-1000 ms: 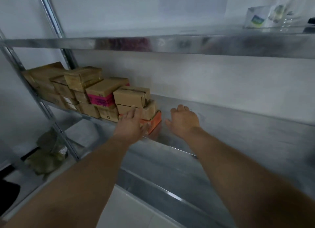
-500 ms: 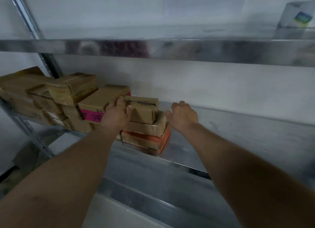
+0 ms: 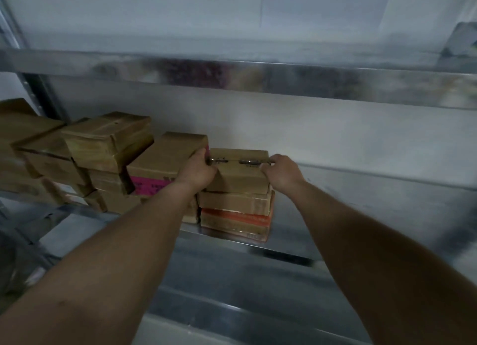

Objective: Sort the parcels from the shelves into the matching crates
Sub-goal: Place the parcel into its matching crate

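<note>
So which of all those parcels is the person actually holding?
The plain brown parcel topping the rightmost stack, two above the orange-labelled parcel. The left hand and right hand grip its ends.

Two hands are in view, the left hand (image 3: 197,173) and the right hand (image 3: 281,173), on two bare forearms. The rightmost stack counts three parcels: one plain brown top parcel (image 3: 240,179), one second brown parcel (image 3: 235,202) beneath, and one orange-labelled parcel (image 3: 235,219) lowest. Only one pink-labelled parcel (image 3: 157,164) shows, in the neighbouring stack. Further left the brown parcels blur together; at least six more can be made out, but the full number cannot be told. Three metal shelf levels are visible: upper shelf (image 3: 284,78), middle shelf (image 3: 348,200), lower shelf (image 3: 232,306). One blurred object (image 3: 462,42) stands on top.
</note>
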